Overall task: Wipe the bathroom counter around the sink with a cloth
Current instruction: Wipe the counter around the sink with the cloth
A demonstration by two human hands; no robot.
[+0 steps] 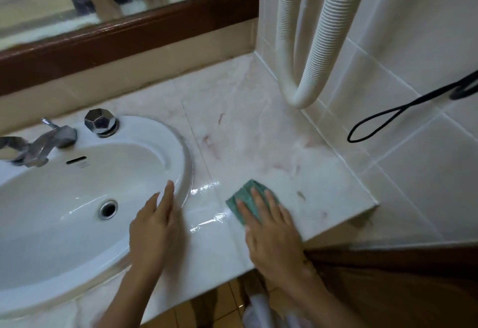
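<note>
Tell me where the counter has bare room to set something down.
The widest bare patch is the counter between the sink rim and the tiled wall, from the cloth back to the hose. The front edge is crowded: the left hand lies by the rim, the right hand presses the cloth. The faucet and knob crowd the back left.

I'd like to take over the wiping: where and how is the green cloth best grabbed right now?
Probably by its far edge, pinched from above, coming in from the far side. The green cloth lies flat on the counter, and the right hand presses straight fingers over its near part, so only the slightly bunched edge past the fingertips is free.
</note>
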